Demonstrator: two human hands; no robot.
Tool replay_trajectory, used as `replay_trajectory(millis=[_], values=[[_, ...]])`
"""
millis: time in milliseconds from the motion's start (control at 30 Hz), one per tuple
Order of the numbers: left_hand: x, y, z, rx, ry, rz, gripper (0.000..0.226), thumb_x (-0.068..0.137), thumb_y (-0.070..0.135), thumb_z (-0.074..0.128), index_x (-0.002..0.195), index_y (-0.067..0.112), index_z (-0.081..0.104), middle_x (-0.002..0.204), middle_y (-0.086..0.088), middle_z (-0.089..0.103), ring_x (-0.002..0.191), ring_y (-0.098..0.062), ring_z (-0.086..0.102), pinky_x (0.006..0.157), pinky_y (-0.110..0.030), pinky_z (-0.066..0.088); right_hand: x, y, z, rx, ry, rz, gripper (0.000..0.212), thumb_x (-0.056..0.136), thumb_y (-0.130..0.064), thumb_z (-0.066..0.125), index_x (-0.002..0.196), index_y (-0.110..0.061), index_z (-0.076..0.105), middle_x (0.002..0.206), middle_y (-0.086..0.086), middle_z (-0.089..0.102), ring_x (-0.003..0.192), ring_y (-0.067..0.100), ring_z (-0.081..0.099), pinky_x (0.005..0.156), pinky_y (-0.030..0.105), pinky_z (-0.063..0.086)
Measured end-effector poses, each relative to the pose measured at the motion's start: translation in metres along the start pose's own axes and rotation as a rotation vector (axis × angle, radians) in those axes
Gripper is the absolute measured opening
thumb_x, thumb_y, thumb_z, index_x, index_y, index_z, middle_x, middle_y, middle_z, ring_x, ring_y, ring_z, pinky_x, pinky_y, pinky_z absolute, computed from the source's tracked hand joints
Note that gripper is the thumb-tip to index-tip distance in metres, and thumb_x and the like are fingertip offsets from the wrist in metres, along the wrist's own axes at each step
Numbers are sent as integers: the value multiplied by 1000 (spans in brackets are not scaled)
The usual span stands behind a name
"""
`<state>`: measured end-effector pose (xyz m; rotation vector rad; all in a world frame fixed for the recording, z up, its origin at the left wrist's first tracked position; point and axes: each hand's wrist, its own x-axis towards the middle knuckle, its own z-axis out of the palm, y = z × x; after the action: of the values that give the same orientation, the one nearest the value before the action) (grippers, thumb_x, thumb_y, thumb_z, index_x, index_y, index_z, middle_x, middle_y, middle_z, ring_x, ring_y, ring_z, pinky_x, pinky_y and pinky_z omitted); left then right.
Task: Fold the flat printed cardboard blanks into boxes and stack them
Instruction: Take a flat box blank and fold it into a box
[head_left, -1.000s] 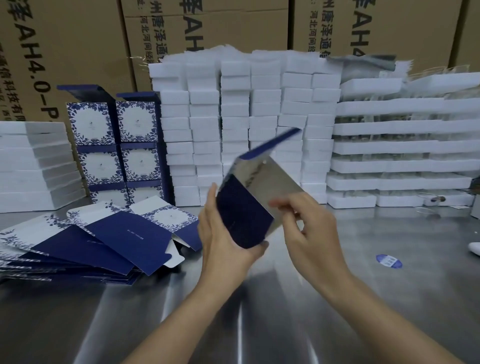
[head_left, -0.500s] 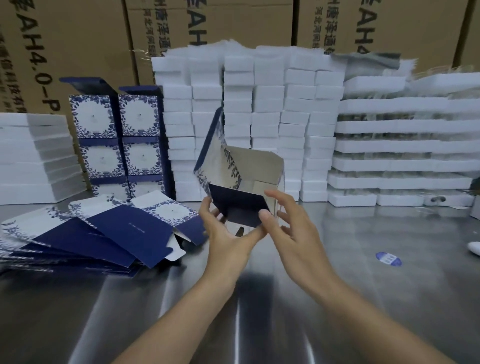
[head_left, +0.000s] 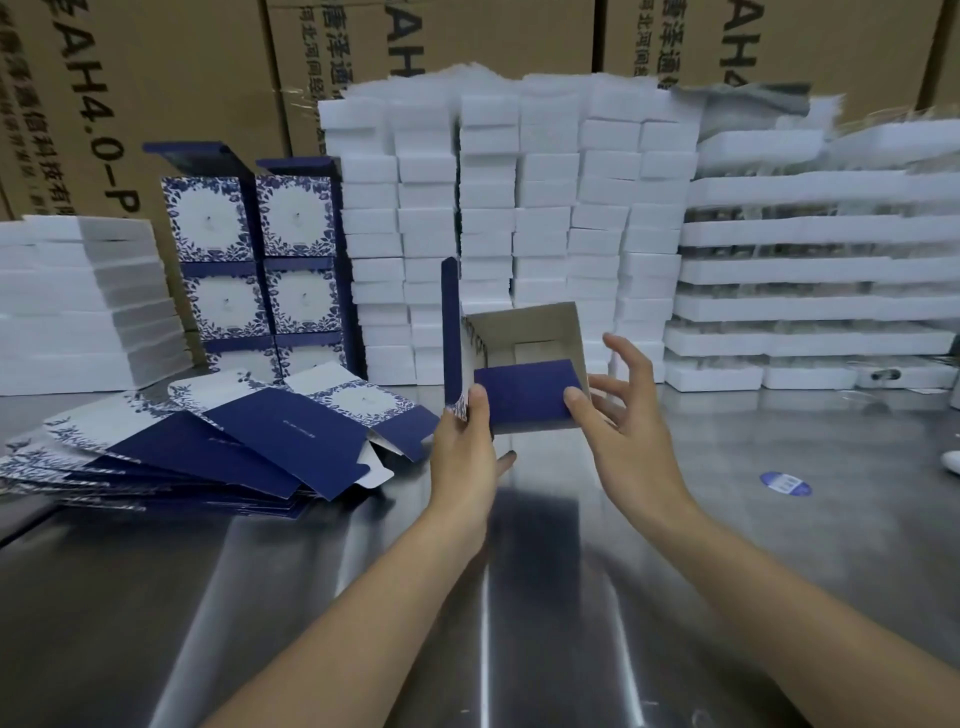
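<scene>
Head view: half-formed box held above the steel table

Nearest, the left hand (head_left: 464, 453) grips the lower left corner of the open box (head_left: 524, 373), thumb on its navy front panel. The right hand (head_left: 626, 423) has its thumb on the panel's right edge, fingers spread and relaxed behind. One flap stands upright at the box's left. To the left, flat blanks (head_left: 208, 447) lie fanned on the table (head_left: 519, 597). Behind them stand stacked finished boxes (head_left: 254, 260), then white foam blocks (head_left: 519, 218).
</scene>
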<state>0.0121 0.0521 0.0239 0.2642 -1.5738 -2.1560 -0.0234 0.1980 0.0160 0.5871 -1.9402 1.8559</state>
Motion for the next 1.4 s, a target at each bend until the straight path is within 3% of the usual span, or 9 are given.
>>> replay_trajectory(millis=[100,167,300,433,533,733,1000,1133,1400], values=[[2,-2,-1,-41,65,-5,28,109,49,49,103,22,54,131,-4,58,120,-24,65,61,-14,59,-3,-1,7,-4,68,152,60,93,-52,75,140,-54,37,125,-10,60,116,4,62,94,27,50],[5,-5,-2,-42,80,5,38,108,52,47,113,15,53,127,-1,57,116,-29,70,50,-4,47,-6,2,13,-24,78,339,62,88,-67,71,135,-34,47,122,-4,63,108,12,66,96,38,56],[12,-12,-1,-11,75,129,31,111,42,45,102,20,64,103,11,66,110,-31,72,56,-9,52,-13,4,22,90,-143,602,76,85,-82,59,105,-10,74,90,7,79,82,22,79,61,31,62],[12,-18,0,121,50,206,42,111,40,44,79,20,63,72,8,65,81,-18,66,84,-33,62,-20,5,33,190,-169,482,64,93,-71,61,94,-10,80,90,10,80,86,23,79,62,28,61],[5,-16,4,243,90,215,47,110,50,38,88,17,62,83,4,60,76,-9,59,57,-3,43,-21,3,36,215,-115,434,53,103,-57,56,95,-10,79,89,10,80,85,22,79,62,28,60],[0,-30,8,113,-22,62,45,106,65,35,111,28,59,114,11,65,110,-20,72,62,-14,45,-18,1,30,165,-1,414,42,109,-38,52,91,-11,78,74,1,73,76,14,71,63,27,54],[-3,-31,11,-45,-117,-132,56,110,51,38,95,12,75,73,-3,78,65,-11,76,56,-31,61,-24,-12,35,227,-79,413,42,109,-32,53,94,-2,78,72,6,70,67,14,69,60,26,57],[-1,-34,11,26,-84,-101,54,111,43,35,83,17,74,67,-2,76,63,-14,75,82,-46,64,-27,-15,35,239,-80,429,39,108,-32,55,88,-6,76,66,3,67,59,11,67,51,21,52],[-11,-28,11,30,-153,-64,48,88,49,46,66,15,73,63,-2,73,52,-9,68,46,-21,52,-29,-17,34,259,-164,462,32,105,-32,61,88,-9,74,74,7,66,59,11,62,56,24,50]])
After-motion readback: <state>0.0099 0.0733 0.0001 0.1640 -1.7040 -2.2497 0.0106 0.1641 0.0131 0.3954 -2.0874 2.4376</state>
